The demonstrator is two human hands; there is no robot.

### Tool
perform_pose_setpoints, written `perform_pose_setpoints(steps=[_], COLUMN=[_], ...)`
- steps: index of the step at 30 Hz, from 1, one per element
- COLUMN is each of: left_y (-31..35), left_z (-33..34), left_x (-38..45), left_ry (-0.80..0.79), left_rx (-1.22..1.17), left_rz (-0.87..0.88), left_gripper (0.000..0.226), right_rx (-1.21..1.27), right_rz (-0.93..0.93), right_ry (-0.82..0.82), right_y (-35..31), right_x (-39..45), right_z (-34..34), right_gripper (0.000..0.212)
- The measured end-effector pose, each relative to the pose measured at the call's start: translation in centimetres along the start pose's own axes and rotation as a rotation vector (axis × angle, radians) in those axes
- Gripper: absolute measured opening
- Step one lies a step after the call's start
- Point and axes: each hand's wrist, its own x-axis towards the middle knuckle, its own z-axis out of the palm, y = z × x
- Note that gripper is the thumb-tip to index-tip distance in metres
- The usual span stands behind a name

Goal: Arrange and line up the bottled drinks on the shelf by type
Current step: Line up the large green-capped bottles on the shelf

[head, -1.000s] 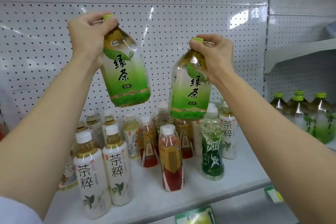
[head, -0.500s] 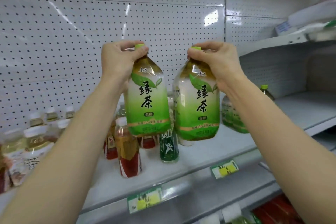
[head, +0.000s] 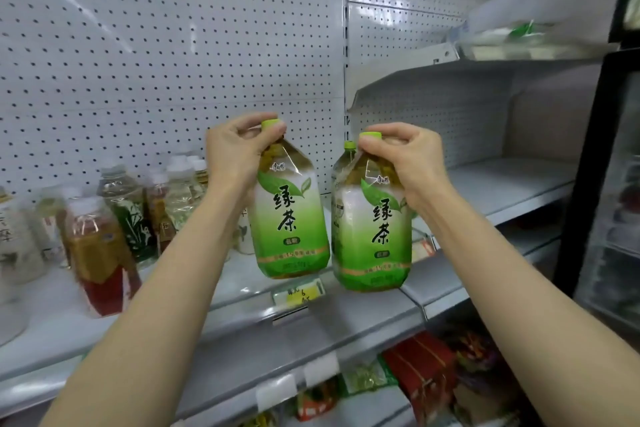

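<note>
My left hand (head: 235,152) grips the neck of a large green tea bottle (head: 289,218) with a lime cap. My right hand (head: 405,159) grips a second, identical green tea bottle (head: 375,236) the same way. Both bottles hang side by side in the air, over the front edge of the grey shelf (head: 311,319). Just behind the right one, a third green-capped bottle (head: 343,163) stands on the shelf, mostly hidden. Several smaller mixed tea bottles (head: 100,246) crowd the shelf's left part, blurred.
A white pegboard wall (head: 156,62) backs the shelf. To the right lies a bare grey shelf section (head: 502,184) with another shelf above it. Price tags (head: 299,291) sit on the shelf rail. Packaged goods (head: 426,367) fill the shelf below. A dark fridge frame (head: 588,166) stands at far right.
Both hands carried the two green tea bottles rightward and down, away from the small bottles toward the right shelf section. The view swung right with them.
</note>
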Motion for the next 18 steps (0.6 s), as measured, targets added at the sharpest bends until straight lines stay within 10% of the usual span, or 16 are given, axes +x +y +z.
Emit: perform_pose_setpoints(steps=[18], left_y=[-10.6], left_z=[12.6], left_x=[4.8], left_ry=[-0.062], left_rx=[0.010], left_rz=[0.014], left_gripper=[0.024], right_rx=[-0.072], right_rz=[-0.048], right_ry=[0.080], right_y=[7.6], right_x=[10.4], right_z=[-11.0], right_gripper=[0.029])
